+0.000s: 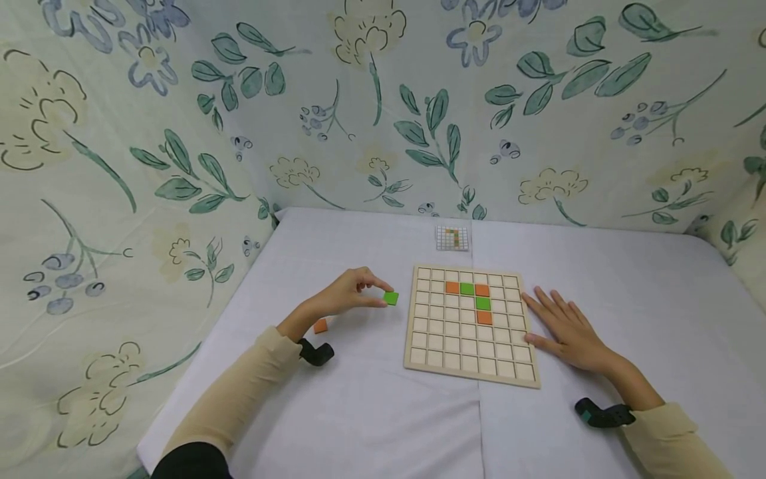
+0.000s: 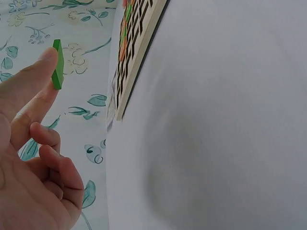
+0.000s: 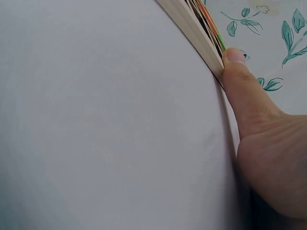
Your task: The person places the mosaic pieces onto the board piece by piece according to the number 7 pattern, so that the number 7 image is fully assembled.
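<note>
Between thumb and forefinger, my left hand (image 1: pixel 347 293) pinches a green square tile (image 1: pixel 391 298), held up to the left of a wooden grid board (image 1: pixel 413 319). The same green tile (image 2: pixel 58 64) shows edge-on in the left wrist view, the other fingers curled below it. My right hand (image 1: pixel 571 332) lies flat with fingers spread, touching the board's right edge; its thumb (image 3: pixel 235 60) rests against that edge in the right wrist view. Orange tiles (image 1: pixel 452 287) and green tiles (image 1: pixel 483 303) sit in some of the board's cells, in a row that turns downward.
One loose orange tile (image 1: pixel 320 326) lies on the white cloth below my left wrist. Behind the board is a small printed card (image 1: pixel 451 238) with a coloured grid pattern. A floral curtain (image 1: pixel 371 146) hangs along the table's back and left side.
</note>
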`<state>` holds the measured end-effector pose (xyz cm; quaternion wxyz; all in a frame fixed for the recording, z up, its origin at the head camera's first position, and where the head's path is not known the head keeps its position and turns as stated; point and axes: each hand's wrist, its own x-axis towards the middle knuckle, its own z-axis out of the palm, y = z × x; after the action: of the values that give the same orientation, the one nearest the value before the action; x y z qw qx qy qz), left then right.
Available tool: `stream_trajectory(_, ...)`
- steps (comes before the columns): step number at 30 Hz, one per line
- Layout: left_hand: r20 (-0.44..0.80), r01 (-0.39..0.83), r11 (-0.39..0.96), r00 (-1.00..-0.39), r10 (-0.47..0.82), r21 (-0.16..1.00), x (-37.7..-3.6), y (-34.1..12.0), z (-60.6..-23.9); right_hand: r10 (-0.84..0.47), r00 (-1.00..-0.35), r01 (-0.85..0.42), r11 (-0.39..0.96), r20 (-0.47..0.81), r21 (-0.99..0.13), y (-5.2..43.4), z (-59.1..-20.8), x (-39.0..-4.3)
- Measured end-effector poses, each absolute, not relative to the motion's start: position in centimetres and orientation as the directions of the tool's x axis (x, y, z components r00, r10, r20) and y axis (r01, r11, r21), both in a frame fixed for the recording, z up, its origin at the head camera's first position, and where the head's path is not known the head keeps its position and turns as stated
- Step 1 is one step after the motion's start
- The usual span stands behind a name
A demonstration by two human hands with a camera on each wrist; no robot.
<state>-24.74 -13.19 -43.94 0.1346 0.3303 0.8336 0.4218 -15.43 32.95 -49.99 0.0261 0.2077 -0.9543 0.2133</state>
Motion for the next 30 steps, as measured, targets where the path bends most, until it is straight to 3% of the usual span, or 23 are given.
stream_trajectory(30,-0.005,0.435,0.420,-0.690,0.723,0.797,-22.7,-2.4,-43.1,-0.383,-0.913,-0.405,0.819,0.140,-0.406,32.9,-49.8,-15.3)
